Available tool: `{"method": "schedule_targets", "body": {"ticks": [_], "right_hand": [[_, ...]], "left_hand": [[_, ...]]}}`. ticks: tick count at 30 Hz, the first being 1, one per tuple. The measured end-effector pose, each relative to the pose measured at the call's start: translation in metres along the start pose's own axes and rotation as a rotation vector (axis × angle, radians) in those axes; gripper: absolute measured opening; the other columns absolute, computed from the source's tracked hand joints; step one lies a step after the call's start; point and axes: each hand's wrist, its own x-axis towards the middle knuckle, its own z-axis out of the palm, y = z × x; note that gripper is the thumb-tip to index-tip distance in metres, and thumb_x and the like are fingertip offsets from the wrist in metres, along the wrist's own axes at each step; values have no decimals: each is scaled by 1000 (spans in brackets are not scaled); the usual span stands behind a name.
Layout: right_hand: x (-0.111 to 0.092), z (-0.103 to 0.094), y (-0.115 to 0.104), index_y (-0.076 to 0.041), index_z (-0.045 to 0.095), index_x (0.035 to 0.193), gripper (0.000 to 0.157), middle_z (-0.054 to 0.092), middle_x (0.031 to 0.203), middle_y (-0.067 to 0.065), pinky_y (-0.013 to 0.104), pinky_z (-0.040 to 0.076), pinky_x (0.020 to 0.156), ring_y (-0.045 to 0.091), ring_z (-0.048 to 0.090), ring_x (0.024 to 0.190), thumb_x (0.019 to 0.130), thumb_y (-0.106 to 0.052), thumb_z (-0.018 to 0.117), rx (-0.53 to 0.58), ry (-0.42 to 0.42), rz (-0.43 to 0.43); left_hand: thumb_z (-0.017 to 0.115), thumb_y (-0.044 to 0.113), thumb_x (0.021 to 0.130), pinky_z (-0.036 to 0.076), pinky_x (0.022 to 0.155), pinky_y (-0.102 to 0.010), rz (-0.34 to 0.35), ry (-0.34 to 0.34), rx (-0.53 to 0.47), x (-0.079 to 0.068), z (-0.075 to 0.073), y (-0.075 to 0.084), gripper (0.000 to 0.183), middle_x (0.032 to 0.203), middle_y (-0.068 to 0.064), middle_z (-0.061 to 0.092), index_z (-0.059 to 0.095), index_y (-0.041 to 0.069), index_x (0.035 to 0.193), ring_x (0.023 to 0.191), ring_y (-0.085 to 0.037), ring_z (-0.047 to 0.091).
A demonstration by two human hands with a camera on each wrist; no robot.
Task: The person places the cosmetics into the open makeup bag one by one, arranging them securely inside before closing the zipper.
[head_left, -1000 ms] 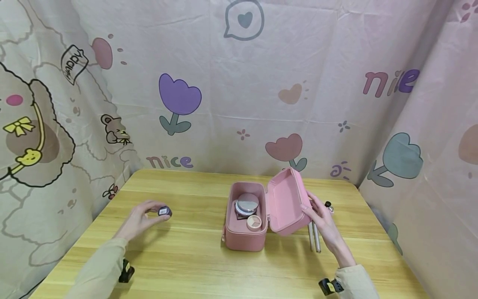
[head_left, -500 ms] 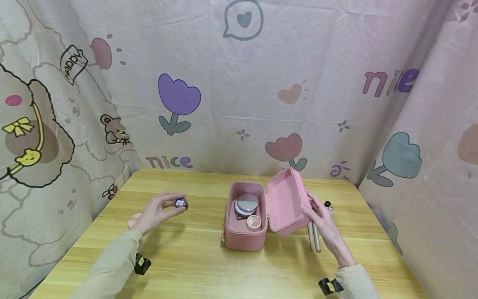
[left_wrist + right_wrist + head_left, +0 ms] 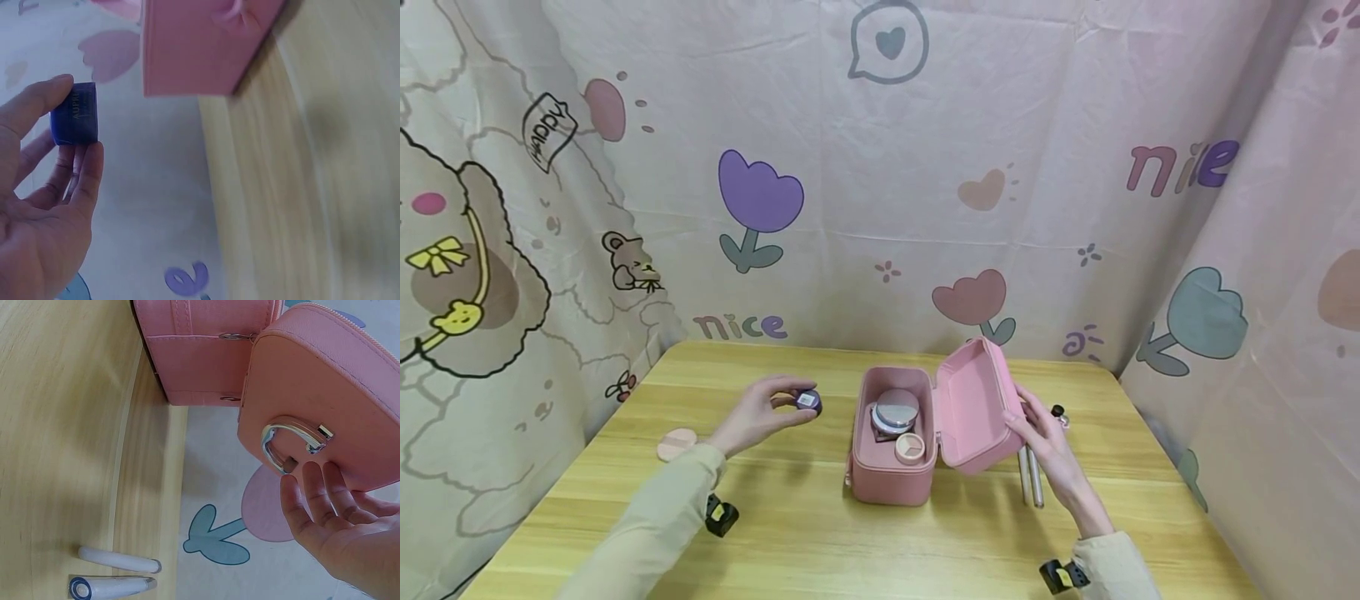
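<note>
My left hand [image 3: 763, 417] pinches a small dark blue cosmetic jar [image 3: 808, 402] between thumb and fingertips. It is above the table, left of a pink makeup case [image 3: 891, 487]. Printed letters show on the jar's side [image 3: 76, 119] in the left wrist view. The case's zip lid [image 3: 972, 404] is folded out to the right. My right hand [image 3: 1048, 446] holds that lid by its right edge, thumb at the rim and fingers on the outside near the metal handle [image 3: 294, 440]. Inside the case lie round silver-topped compacts [image 3: 897, 410] and a small round three-section palette [image 3: 910, 448].
Two slim silver-white tubes [image 3: 1037, 479] lie on the wooden table [image 3: 820, 550] under my right hand. Behind them is a small black-capped item [image 3: 1058, 410]. A flat round two-tone pink disc [image 3: 676, 444] lies left of my left forearm. Patterned cloth [image 3: 865, 183] hangs around the table.
My left hand has moved right with the jar, closer to the case, uncovering the pink disc behind it. My right hand and the lid have stayed in place.
</note>
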Motion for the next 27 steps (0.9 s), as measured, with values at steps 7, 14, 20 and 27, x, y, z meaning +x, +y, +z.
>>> {"method": "schedule_targets", "body": {"ticks": [7, 14, 20, 27], "right_hand": [[-1, 1, -2, -1, 27, 157, 59, 49, 141, 33, 15, 51, 90, -1, 62, 106, 104, -15, 47, 7, -1, -8], [-1, 0, 0, -2, 27, 157, 59, 49, 141, 31, 15, 50, 91, -1, 63, 106, 104, -15, 47, 1, 2, 2], [-1, 0, 0, -2, 27, 157, 59, 50, 140, 32, 15, 51, 91, 0, 63, 106, 103, -16, 48, -6, 3, 3], [0, 1, -1, -1, 27, 157, 59, 51, 139, 32, 15, 51, 90, -1, 63, 105, 103, -16, 48, -10, 5, 0]], "left_hand": [[78, 9, 86, 54, 103, -49, 15, -73, -9, 19, 18, 18, 44, 123, -25, 67, 65, -6, 124, 108, -31, 65], [80, 10, 83, 55, 101, -49, 16, -132, 30, 37, 36, 33, 44, 117, -21, 70, 67, -5, 122, 104, -28, 66], [81, 10, 81, 60, 91, -38, -13, -170, 88, 52, 51, 40, 41, 114, -19, 72, 70, -2, 119, 99, -25, 68], [83, 8, 78, 58, 81, -27, -65, -204, 134, 66, 69, 45, 43, 106, -18, 74, 70, -5, 117, 92, -22, 69]]}}
